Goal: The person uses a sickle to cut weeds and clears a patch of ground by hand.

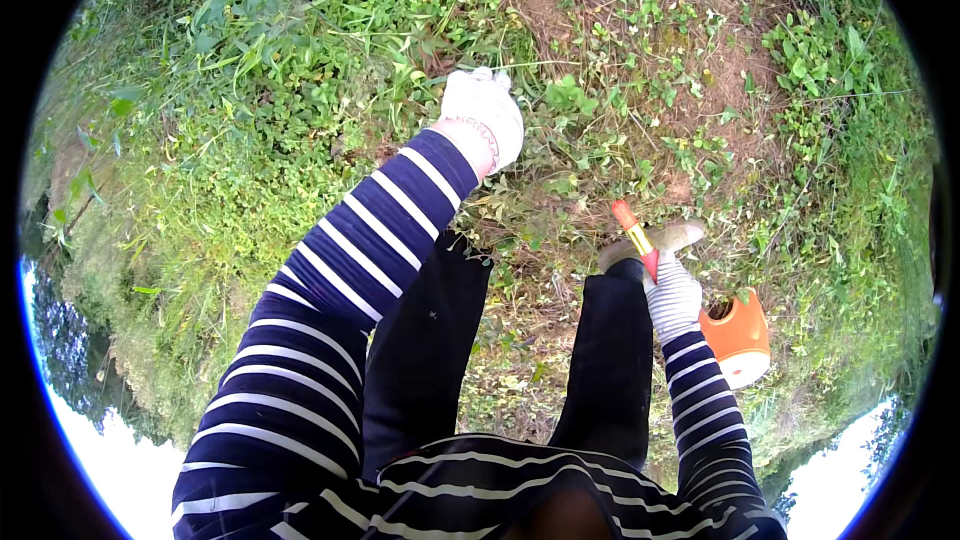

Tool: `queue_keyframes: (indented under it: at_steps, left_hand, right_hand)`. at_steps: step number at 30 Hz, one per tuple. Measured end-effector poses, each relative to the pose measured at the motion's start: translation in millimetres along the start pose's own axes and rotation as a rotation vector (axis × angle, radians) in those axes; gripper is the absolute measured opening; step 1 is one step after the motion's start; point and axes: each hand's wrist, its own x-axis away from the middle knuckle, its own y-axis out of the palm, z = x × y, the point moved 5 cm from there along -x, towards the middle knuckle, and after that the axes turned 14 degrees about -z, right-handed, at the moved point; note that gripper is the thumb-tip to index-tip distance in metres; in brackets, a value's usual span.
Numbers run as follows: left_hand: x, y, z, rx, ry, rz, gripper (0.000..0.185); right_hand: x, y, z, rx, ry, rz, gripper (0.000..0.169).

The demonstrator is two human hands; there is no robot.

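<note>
My left hand [484,116], in a white glove, is lowered among low green weeds [566,95] ahead of me. Its fingers look curled, and a thin grass stem crosses just beyond them. Whether they grip any plant is hidden by the back of the hand. Near my right knee, my right hand [673,296], in a white ribbed glove, holds a tool with a red handle [624,216] banded in yellow. The red end points forward and slightly left; I cannot tell what kind of tool it is.
An orange plastic container [739,334] with a white part sits on the ground right of my right wrist. A light-coloured shoe [682,234] shows beyond my right knee. Bare brown soil [731,82] with dry stalks lies ahead right, and dense leafy growth [300,82] covers the left.
</note>
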Motion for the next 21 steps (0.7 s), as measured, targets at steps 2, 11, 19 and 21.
queue_keyframes:
  at_steps: [2,11,19,21]
  left_hand:
    - [11,-62,-15,0.082,-0.025,0.044,0.060]
    - [-123,-9,-43,0.523,-0.389,0.305,0.107]
    - [-121,-18,-77,0.273,-0.274,0.088,0.026]
    - [-116,-22,-73,0.231,-0.207,0.077,0.026]
  right_hand:
    - [17,4,-17,0.022,-0.077,0.057,0.014]
    - [52,28,-3,-0.559,0.113,0.242,0.030]
    - [-135,-71,-46,-0.561,-0.134,0.252,0.037]
    - [-177,-79,-56,-0.469,-0.186,0.287,0.037]
